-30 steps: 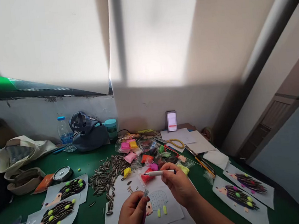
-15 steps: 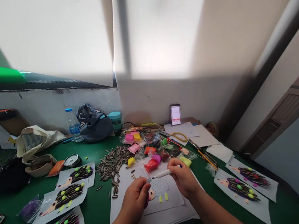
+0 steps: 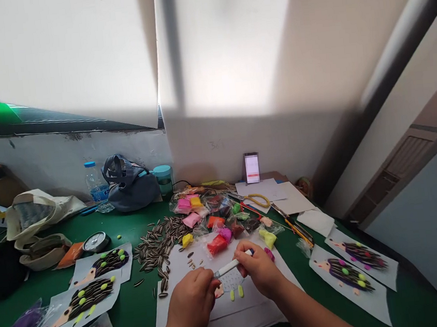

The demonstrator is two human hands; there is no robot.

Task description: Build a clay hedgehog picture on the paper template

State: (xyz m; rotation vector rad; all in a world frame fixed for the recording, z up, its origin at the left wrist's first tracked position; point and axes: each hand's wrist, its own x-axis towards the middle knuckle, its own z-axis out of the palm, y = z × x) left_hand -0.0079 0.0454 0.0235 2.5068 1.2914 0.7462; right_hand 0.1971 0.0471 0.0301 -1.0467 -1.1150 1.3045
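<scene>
Grn tbl (image 3: 132, 313), pen (image 3: 229, 267) btwn both hands (image 3: 263, 272)

Blue bag (image 3: 133, 192) looks like soft, matt cloth.

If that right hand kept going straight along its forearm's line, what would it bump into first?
Probably the red packet, just up and to the left of the right hand. Depth is unclear from this view, so the hand might pass above it.
</scene>
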